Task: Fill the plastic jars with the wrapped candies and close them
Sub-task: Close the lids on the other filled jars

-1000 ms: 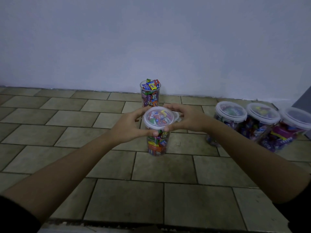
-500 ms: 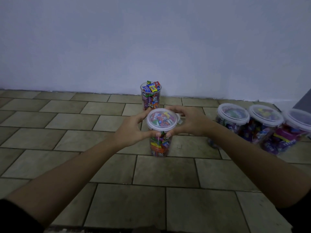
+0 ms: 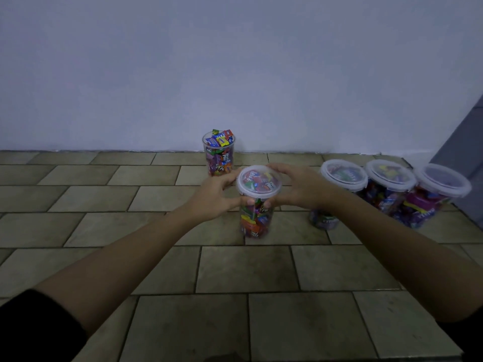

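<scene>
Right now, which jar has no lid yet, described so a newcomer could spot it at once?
Start where the pale wall meets the tiled floor. The open jar stands at its foot, just beyond the held jar between the left hand and the right hand. Unlike that one and the three lidded jars on the right, it has no lid, and candies heap above its rim.

Each clear jar [image 3: 256, 220] shows candies [image 3: 219, 140] wrapped in red, blue, yellow, green and purple; lids [image 3: 343, 174] are translucent white, floor tiles [image 3: 245, 267] olive-tan, wall [image 3: 235, 61] pale blue-grey.

Plain pale wall [image 3: 235, 61] above dim tan tiled floor [image 3: 248, 322]
</scene>
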